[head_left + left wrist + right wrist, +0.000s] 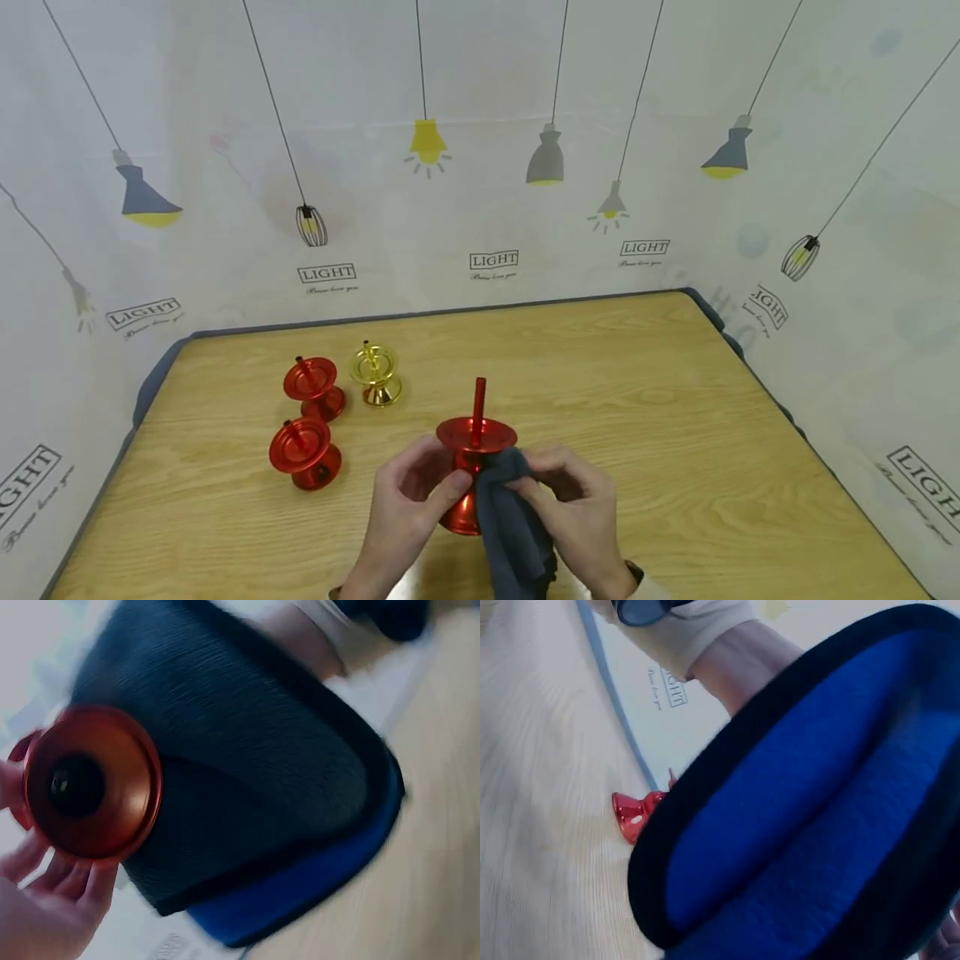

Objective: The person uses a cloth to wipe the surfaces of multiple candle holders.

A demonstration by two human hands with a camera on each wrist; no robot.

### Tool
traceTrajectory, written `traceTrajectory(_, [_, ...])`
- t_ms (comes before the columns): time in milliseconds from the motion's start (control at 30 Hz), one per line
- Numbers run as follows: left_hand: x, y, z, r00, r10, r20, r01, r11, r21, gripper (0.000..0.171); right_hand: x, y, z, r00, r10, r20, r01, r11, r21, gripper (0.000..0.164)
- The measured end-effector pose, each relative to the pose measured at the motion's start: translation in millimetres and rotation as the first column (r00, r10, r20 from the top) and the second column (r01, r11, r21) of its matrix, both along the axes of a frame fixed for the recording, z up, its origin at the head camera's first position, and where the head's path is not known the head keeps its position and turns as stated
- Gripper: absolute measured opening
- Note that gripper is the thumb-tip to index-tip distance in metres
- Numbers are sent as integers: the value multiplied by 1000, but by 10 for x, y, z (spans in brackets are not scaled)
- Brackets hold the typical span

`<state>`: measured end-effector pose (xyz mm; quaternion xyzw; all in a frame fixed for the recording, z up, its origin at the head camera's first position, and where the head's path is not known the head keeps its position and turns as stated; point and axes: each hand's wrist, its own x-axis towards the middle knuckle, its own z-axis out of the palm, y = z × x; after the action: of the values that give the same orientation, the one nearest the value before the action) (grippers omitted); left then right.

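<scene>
Above the table's near side, my left hand grips a red metallic candle holder with a wide dish and a tall central spike. From the other side my right hand pinches a dark grey-blue cloth against the stem, just under the dish. In the left wrist view, the hollow underside of the candle holder faces the camera and the cloth hangs beside it. The cloth's bright blue side fills much of the right wrist view, hiding most of the right hand.
Two red candle holders, one farther back and one nearer, stand on the table's left side. A gold candle holder is beside them. The wooden table meets white printed walls at its back and sides.
</scene>
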<state>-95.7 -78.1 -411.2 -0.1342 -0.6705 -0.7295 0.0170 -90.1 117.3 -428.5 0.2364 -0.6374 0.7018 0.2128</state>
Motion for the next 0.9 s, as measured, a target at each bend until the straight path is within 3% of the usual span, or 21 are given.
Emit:
traceTrajectory(100, [-18, -56, -18, 994, -97, 40, 96, 995, 32, 27, -25, 9, -14, 999, 35, 40, -33, 998, -47, 25])
traceTrajectory(167, [-23, -58, -45, 994, -110, 0, 110, 994, 8, 27, -36, 4, -28, 998, 36, 58, -32, 997, -66, 24])
traceTrajectory(333, [-10, 43, -60, 989, 20, -149, -42, 988, -149, 24, -71, -12, -80, 999, 9, -45, -12, 998, -64, 30])
traceTrajectory(400, [-8, 64, -25, 994, 63, -93, -77, 984, -162, 27, -77, -15, -89, 996, 5, -89, -10, 998, -58, 33])
traceTrajectory(467, [-19, 55, -1, 998, 70, 1, -69, 990, -122, 31, -76, -20, -85, 995, -1, -97, -4, 998, -55, 33])
traceTrajectory(533, [-25, 29, 9, 995, 55, 88, -50, 997, -55, 32, -65, -24, -73, 999, 4, -41, -6, 998, -69, 30])
traceTrajectory(600, [-31, -6, -6, 993, 10, 116, -10, 1000, 1, 33, -61, -20, -60, 999, 16, 34, -13, 996, -85, 27])
traceTrajectory(767, [-75, -86, -86, 987, -152, 48, 149, 987, 58, 32, -67, -1, -47, 985, 52, 167, -33, 993, -116, 20])
traceTrajectory(833, [-85, -74, -104, 988, -153, -4, 153, 987, 38, 30, -62, -3, -55, 983, 49, 175, -28, 993, -116, 19])
traceTrajectory(900, [-75, -31, -108, 992, -117, -55, 117, 993, -1, 27, -54, -14, -68, 986, 31, 165, -13, 994, -109, 18])
